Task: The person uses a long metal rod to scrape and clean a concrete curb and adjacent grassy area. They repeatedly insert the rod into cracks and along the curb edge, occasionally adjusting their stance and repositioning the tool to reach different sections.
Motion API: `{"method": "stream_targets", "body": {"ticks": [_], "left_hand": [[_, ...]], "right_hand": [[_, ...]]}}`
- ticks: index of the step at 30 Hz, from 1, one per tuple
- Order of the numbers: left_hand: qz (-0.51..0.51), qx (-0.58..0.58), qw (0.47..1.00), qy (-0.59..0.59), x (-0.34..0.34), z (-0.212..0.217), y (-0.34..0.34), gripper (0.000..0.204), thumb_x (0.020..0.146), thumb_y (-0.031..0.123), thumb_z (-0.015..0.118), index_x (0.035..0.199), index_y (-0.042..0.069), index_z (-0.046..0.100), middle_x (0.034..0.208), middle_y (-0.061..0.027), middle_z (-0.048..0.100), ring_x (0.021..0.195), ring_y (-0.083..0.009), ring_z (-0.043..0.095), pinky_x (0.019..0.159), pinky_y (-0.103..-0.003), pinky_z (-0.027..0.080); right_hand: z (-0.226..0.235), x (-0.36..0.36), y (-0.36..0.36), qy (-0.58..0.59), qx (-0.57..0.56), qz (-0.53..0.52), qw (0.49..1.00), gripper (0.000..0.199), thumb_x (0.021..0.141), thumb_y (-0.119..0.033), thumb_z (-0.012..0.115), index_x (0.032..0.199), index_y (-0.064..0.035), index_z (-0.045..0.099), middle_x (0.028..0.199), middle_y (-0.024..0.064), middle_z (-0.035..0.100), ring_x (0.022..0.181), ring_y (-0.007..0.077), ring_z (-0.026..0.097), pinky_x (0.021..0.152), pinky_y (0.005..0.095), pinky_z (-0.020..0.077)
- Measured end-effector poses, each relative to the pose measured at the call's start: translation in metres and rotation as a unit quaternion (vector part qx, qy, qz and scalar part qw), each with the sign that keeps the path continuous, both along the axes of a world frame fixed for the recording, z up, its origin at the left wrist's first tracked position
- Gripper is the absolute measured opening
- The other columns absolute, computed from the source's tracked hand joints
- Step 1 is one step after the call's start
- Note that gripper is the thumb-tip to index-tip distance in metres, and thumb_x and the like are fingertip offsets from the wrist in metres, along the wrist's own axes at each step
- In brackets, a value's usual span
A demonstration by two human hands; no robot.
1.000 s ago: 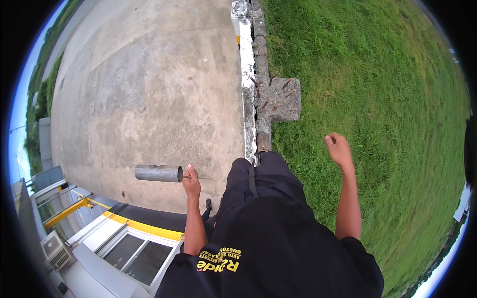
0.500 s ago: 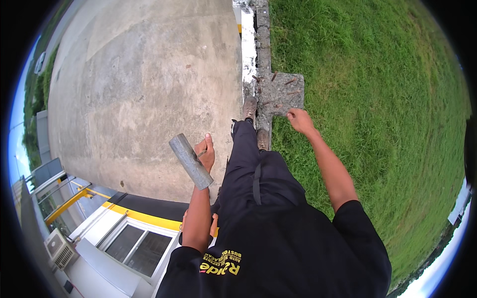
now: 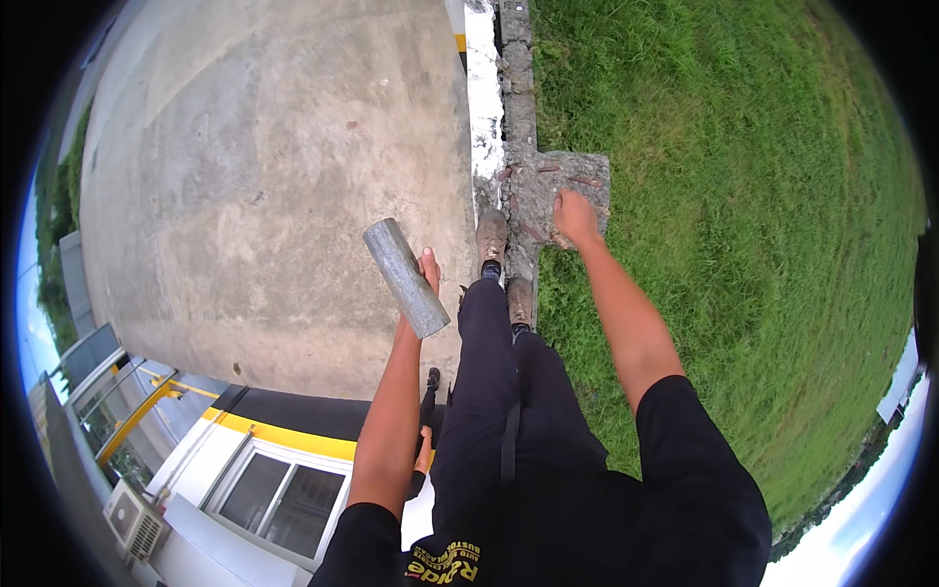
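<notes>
Swinging forward, left hand fingers grip grey cylinder.

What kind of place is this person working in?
Outdoors, probably the yard beside a building: a wide concrete slab meets a grass lawn along a broken kerb. The left hand holds a grey cylinder; the right hand rests on a concrete block.

Views: one only, head-worn fisheye.
Position: high above the person's own body and legs.
Facing: steeply down, over concrete at left and grass at right.
Nearness: forearms close, ground farther.
Edges: bend toward the rim.
</notes>
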State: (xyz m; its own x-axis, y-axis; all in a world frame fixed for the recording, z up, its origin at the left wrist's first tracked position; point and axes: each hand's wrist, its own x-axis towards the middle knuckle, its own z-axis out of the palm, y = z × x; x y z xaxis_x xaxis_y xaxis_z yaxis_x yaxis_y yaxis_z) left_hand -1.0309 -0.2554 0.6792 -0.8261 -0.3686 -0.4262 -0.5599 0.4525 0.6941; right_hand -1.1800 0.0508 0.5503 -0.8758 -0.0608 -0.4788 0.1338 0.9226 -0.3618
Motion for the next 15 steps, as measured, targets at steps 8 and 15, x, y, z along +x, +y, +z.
{"method": "stream_targets", "body": {"ticks": [8,15], "left_hand": [[0.001,-0.055,0.998,-0.008,-0.026,-0.12,-0.008,0.064,0.117,0.041,0.048,0.068,0.0,0.057,0.057,-0.0041,0.047,0.055,-0.0164,0.043,0.057,-0.039,0.039],[-0.112,0.041,0.992,0.047,-0.061,-0.178,-0.011,0.04,0.113,0.023,0.055,0.091,-0.007,0.068,0.069,-0.0226,0.063,0.056,-0.0333,0.051,0.064,-0.044,0.049]], "right_hand": [[-0.128,-0.093,-0.031,0.129,0.158,0.228,0.952,0.024,0.095,-0.014,0.069,0.116,-0.004,0.075,0.124,0.02,0.075,0.114,0.0361,0.075,0.092,0.0521,0.0601],[-0.175,-0.129,-0.043,-0.161,0.199,0.202,0.946,0.025,0.098,-0.013,0.065,0.114,-0.0082,0.083,0.12,0.0191,0.079,0.116,0.0337,0.077,0.093,0.0475,0.062]]}}
